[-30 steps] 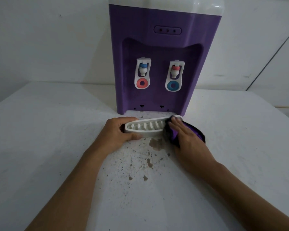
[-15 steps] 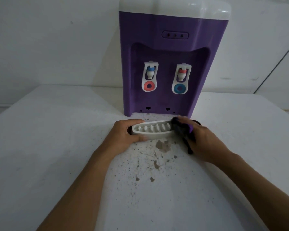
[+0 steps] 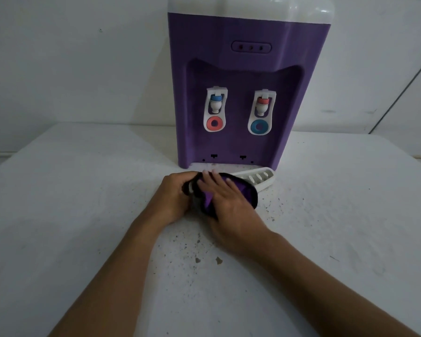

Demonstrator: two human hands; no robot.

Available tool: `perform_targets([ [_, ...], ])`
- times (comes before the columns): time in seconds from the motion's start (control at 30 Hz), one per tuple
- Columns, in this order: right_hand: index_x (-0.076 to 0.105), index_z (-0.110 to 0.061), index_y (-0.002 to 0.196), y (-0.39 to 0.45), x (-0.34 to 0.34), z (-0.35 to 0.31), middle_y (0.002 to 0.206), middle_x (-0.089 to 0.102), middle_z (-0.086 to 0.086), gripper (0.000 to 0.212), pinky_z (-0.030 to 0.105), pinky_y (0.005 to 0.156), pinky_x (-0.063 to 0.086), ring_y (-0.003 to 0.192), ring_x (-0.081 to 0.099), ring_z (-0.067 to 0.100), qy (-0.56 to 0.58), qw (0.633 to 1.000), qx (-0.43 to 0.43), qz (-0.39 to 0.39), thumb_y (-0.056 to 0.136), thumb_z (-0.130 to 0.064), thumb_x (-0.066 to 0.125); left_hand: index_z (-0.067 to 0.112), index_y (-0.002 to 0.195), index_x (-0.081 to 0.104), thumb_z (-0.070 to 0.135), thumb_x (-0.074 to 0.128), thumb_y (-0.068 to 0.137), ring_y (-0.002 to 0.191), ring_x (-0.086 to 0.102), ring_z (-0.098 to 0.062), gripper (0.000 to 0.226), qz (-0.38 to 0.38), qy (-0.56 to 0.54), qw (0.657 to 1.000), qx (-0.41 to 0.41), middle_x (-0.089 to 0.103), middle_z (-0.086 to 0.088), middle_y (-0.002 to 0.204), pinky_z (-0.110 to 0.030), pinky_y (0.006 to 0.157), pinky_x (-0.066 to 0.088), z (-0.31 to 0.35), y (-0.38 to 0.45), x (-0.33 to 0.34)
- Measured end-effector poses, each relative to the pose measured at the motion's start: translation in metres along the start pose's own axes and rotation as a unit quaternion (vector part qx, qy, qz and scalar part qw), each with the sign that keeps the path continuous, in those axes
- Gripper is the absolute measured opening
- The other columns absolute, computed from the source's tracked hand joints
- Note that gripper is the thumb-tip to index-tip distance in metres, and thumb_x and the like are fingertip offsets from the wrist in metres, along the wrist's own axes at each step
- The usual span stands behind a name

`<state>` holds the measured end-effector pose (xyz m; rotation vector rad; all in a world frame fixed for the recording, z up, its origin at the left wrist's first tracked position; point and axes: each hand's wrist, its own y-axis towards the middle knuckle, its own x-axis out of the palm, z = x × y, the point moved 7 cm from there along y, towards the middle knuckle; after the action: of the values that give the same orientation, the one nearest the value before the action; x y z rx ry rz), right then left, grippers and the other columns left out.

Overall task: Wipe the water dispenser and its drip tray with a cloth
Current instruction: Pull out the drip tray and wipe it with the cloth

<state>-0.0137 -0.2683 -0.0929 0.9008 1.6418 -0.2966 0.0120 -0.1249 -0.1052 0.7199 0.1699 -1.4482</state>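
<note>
Purple plastic water dispenser with white top [image 3: 243,76] stands upright at the far edge of the white speckled table [image 3: 58,215], against the wall. Two white taps in its recess: blue-capped tap over a red ring [image 3: 215,110], red-capped tap over a blue ring [image 3: 262,113]. Head view only. White slotted plastic drip tray [image 3: 257,178] is off the dispenser, lying on the table just in front of its base; only its right end shows. Purple and black cloth [image 3: 225,193] covers the tray's left part. Right hand [image 3: 225,203] lies on top of the cloth, fingers straight and flat, pressing it onto the tray. Left hand [image 3: 174,198] is at the tray's left end, fingers curled round that end and touching the cloth edge. Dark crumbs and dirt specks [image 3: 197,249] are scattered on the table near the middle, between the forearms.
</note>
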Motion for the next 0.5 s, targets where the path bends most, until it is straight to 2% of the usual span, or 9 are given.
perform_targets([
  [0.1, 0.012, -0.03, 0.165, -0.018, -0.005, 0.01, 0.172, -0.001, -0.011, 0.09, 0.027, 0.126, -0.009, 0.156, -0.012, 0.001, -0.049, 0.991, -0.082, -0.089, 0.094, -0.017, 0.066, 0.028, 0.121, 0.076, -0.005, 0.077, 0.085, 0.104, 0.073, -0.007, 0.048, 0.001, -0.02, 1.0, 0.0, 0.078, 0.009, 0.111, -0.033, 0.095, 0.06, -0.004, 0.001, -0.002],
  [0.2, 0.015, -0.035, 0.164, -0.04, -0.021, 0.038, 0.172, 0.003, -0.016, 0.093, 0.028, 0.127, -0.004, 0.156, -0.008, -0.002, -0.071, 0.986, -0.1, -0.117, 0.091, -0.015, 0.07, 0.034, 0.115, 0.077, 0.011, 0.091, 0.078, 0.102, 0.074, -0.007, 0.046, -0.02, -0.074, 0.997, -0.011, 0.079, 0.012, 0.107, -0.024, 0.09, 0.059, -0.007, 0.001, 0.002],
  [0.27, 0.013, -0.038, 0.164, -0.053, -0.033, 0.063, 0.171, 0.003, -0.019, 0.095, 0.029, 0.127, 0.002, 0.155, -0.006, -0.004, -0.063, 0.991, -0.063, -0.1, 0.092, -0.013, 0.07, 0.032, 0.118, 0.077, 0.023, 0.095, 0.073, 0.103, 0.074, -0.006, 0.05, -0.025, -0.103, 0.994, -0.034, 0.079, 0.014, 0.108, -0.02, 0.089, 0.058, -0.01, 0.001, 0.004],
  [0.33, 0.011, -0.042, 0.163, -0.064, -0.043, 0.089, 0.17, 0.001, -0.023, 0.092, 0.027, 0.127, 0.008, 0.155, -0.003, -0.006, -0.022, 0.998, 0.013, -0.061, 0.096, -0.012, 0.067, 0.031, 0.122, 0.076, 0.024, 0.095, 0.073, 0.106, 0.073, -0.005, 0.053, -0.026, -0.108, 0.993, -0.046, 0.078, 0.015, 0.111, -0.022, 0.092, 0.059, -0.012, 0.001, 0.004],
  [0.37, 0.011, -0.043, 0.163, -0.066, -0.046, 0.102, 0.17, 0.003, -0.025, 0.089, 0.026, 0.126, 0.014, 0.155, 0.001, -0.005, 0.001, 0.997, 0.06, -0.041, 0.098, -0.014, 0.064, 0.032, 0.122, 0.076, 0.022, 0.095, 0.073, 0.106, 0.073, -0.005, 0.053, -0.027, -0.107, 0.993, -0.044, 0.078, 0.015, 0.111, -0.023, 0.093, 0.059, -0.012, 0.001, 0.004],
  [0.4, 0.013, -0.044, 0.163, -0.067, -0.047, 0.112, 0.169, 0.013, -0.023, 0.084, 0.027, 0.124, 0.024, 0.154, 0.015, -0.001, 0.022, 0.993, 0.112, -0.026, 0.1, -0.015, 0.061, 0.032, 0.122, 0.076, 0.021, 0.095, 0.074, 0.107, 0.073, -0.005, 0.053, -0.03, -0.105, 0.993, -0.041, 0.078, 0.016, 0.112, -0.023, 0.093, 0.059, -0.011, 0.001, 0.004],
  [0.43, 0.02, -0.042, 0.161, -0.065, -0.048, 0.122, 0.162, 0.033, -0.018, 0.074, 0.029, 0.115, 0.04, 0.144, 0.04, 0.004, 0.046, 0.985, 0.166, -0.009, 0.102, -0.018, 0.058, 0.033, 0.122, 0.076, 0.02, 0.095, 0.074, 0.107, 0.073, -0.005, 0.053, -0.032, -0.105, 0.993, -0.038, 0.078, 0.016, 0.112, -0.023, 0.094, 0.059, -0.01, 0.0, 0.004],
  [0.47, 0.035, -0.038, 0.155, -0.062, -0.049, 0.13, 0.141, 0.057, -0.012, 0.056, 0.027, 0.095, 0.053, 0.119, 0.062, 0.007, 0.077, 0.972, 0.223, 0.015, 0.105, -0.023, 0.054, 0.032, 0.122, 0.076, 0.019, 0.094, 0.074, 0.108, 0.073, -0.005, 0.053, -0.033, -0.105, 0.993, -0.038, 0.078, 0.016, 0.112, -0.023, 0.094, 0.059, -0.01, 0.0, 0.005],
  [0.5, 0.049, -0.031, 0.139, -0.057, -0.049, 0.137, 0.115, 0.068, -0.007, 0.032, 0.024, 0.073, 0.055, 0.091, 0.068, 0.008, 0.111, 0.953, 0.278, 0.048, 0.107, -0.029, 0.051, 0.032, 0.123, 0.077, 0.019, 0.094, 0.074, 0.108, 0.073, -0.005, 0.054, -0.034, -0.106, 0.993, -0.039, 0.078, 0.015, 0.113, -0.024, 0.095, 0.059, -0.01, 0.0, 0.005],
])
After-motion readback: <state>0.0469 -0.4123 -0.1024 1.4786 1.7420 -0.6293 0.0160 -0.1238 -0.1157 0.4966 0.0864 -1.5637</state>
